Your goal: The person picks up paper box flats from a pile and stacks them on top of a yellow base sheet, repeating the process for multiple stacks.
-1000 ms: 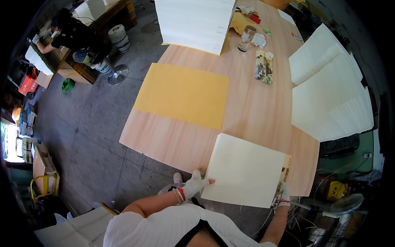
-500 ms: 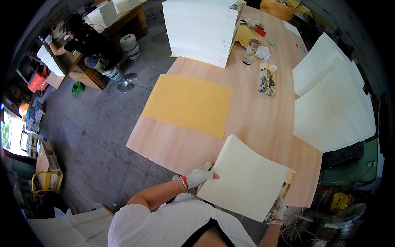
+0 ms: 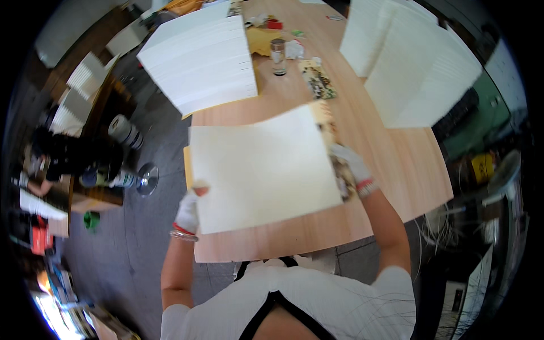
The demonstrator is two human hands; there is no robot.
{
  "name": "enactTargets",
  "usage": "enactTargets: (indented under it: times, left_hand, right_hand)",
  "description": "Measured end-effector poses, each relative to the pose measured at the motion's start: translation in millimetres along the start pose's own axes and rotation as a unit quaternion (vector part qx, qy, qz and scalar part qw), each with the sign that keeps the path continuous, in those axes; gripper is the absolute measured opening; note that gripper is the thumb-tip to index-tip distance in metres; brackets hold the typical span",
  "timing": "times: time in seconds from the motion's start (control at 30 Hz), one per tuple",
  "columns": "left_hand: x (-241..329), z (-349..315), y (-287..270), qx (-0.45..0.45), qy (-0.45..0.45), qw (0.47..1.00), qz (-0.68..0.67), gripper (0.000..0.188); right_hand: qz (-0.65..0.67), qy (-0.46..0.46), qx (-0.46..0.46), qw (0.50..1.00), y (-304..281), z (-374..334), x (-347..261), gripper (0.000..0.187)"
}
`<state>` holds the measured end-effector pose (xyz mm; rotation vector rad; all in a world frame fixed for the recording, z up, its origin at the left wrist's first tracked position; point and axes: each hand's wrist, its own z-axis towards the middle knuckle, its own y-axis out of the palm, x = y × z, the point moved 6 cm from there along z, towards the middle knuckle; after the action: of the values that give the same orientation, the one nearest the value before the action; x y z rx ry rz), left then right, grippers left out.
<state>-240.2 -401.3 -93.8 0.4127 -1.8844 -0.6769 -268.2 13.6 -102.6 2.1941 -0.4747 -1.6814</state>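
Observation:
Both my gloved hands hold a stack of large cream-white paper sheets [image 3: 263,170] over the table, the sheets bowing slightly. My left hand [image 3: 190,211] is closed on the near left edge, thumb on top. At the opposite side my right hand [image 3: 352,167] grips the right edge, along which runs a strip with a printed picture [image 3: 327,122]. Its fingers are blurred and partly hidden. Under the sheets lies a yellow sheet [image 3: 188,167], of which only a sliver shows at the left.
A tall stack of white paper [image 3: 207,68] stands at the far left of the wooden table [image 3: 391,170]. Fanned white stacks [image 3: 419,73] stand at the right. A water glass [image 3: 278,56] and a printed patterned case [image 3: 317,79] lie between. At left, a person [image 3: 85,153] works at another bench.
My hands have carried the paper stack forward and left, from the table's near edge to above the yellow sheet. The view has turned, and the sheets lie squarer to me.

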Motion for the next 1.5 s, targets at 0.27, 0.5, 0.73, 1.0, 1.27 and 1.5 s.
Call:
enactTargets:
  times: [0.27,0.5,0.73,1.0,1.27,1.5]
  left_hand:
    - [69,50,-91,0.019,-0.023,0.999,0.030,0.026]
    - [22,81,-149,0.051,-0.062,0.997,-0.020,0.031]
    - [1,90,-181,0.037,-0.058,0.997,0.020,0.039]
    - [4,95,-175,0.131,-0.089,0.985,0.061,0.025]
    - [-7,94,-189,0.130,-0.099,0.986,-0.011,0.029]
    - [-6,92,-199,0.058,-0.075,0.994,0.049,0.048]
  right_hand:
    - [-0.046,0.023,-0.050,0.997,99,107,39,0.038]
    - [-0.162,0.052,0.032,0.985,67,128,80,0.066]
    - [-0.180,0.094,0.038,0.978,49,140,112,0.069]
    - [-0.046,0.098,0.054,0.993,72,125,101,0.059]
    - [-0.075,0.072,0.021,0.994,52,138,113,0.056]
    - [-0.091,0.100,0.039,0.990,69,122,95,0.064]
